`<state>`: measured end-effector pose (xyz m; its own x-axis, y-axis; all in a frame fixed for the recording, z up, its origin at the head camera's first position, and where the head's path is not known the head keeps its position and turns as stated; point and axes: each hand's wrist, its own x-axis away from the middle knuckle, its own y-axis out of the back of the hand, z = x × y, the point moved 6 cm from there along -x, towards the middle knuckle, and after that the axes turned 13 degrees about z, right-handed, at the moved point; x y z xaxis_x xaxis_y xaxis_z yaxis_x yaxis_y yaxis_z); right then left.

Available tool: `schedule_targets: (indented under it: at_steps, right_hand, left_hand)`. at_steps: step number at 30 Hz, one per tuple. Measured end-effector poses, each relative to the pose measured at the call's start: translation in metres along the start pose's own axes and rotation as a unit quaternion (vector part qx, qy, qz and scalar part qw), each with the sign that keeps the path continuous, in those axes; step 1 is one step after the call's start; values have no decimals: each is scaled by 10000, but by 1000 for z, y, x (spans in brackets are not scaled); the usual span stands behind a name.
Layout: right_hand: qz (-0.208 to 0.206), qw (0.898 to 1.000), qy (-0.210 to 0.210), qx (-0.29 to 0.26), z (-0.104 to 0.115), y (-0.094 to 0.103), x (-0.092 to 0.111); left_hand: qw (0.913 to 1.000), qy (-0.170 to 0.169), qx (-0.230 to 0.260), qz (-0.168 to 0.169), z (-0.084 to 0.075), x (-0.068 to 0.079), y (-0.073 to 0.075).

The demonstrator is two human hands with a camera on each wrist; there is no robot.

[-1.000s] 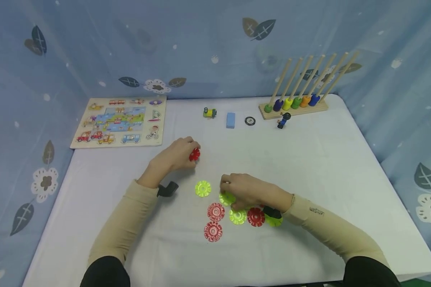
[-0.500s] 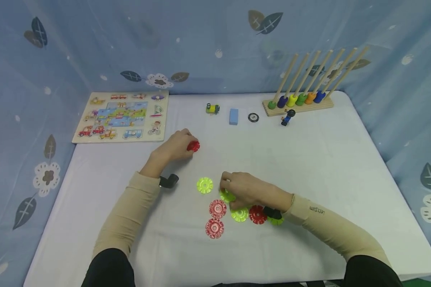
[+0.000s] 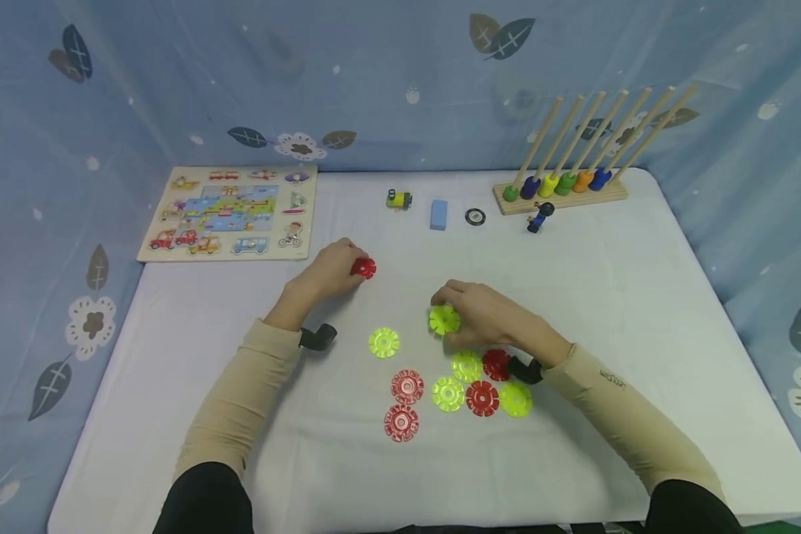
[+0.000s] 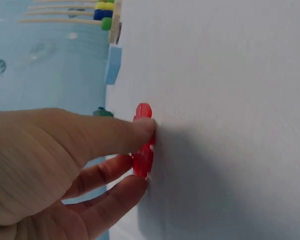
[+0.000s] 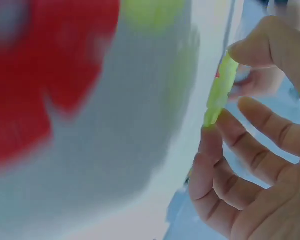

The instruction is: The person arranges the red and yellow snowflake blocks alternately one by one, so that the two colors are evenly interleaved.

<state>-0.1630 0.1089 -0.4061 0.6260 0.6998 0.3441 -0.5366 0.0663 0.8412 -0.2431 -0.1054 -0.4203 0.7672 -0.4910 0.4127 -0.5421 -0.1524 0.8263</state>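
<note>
My left hand [image 3: 330,271] pinches a red notched plastic disc [image 3: 365,268] by its edge, above the table between the puzzle board and the loose discs. The left wrist view shows that red disc [image 4: 143,162] edge-on between thumb and fingers. My right hand [image 3: 486,313] holds a yellow-green notched disc [image 3: 444,320], thumb on one edge and fingertips on the other; in the right wrist view this disc [image 5: 221,90] is edge-on. Below the hands several loose discs lie flat, among them a yellow-green disc [image 3: 383,343], a red disc [image 3: 407,386] and another red disc [image 3: 483,398].
A wooden puzzle board [image 3: 227,215] lies at the back left. Along the back are a small toy train [image 3: 399,199], a blue block [image 3: 438,215], a black round piece [image 3: 475,216], a toy figure [image 3: 540,217] and a wooden peg rack [image 3: 561,199] with coloured beads.
My right hand has lifted a yellow-green disc and moved away from me and to the right, uncovering discs beneath. The left hand keeps its red disc nearly in place. The head view has shifted slightly.
</note>
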Motion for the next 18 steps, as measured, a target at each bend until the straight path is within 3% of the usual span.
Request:
schedule_targets:
  at_steps: [6, 12, 18]
  right_hand:
    - [-196, 9991, -279, -233, -26, 21, -37]
    - [-61, 9988, -420, -227, -23, 35, -87]
    - [100, 9989, -447, -60, -17, 40, -113]
  left_hand:
    - [9999, 89, -12, -97, -2, 2, 0]
    - [9993, 175, -181, -267, -6, 2, 1]
    - [9990, 234, -245, -283, -8, 3, -1]
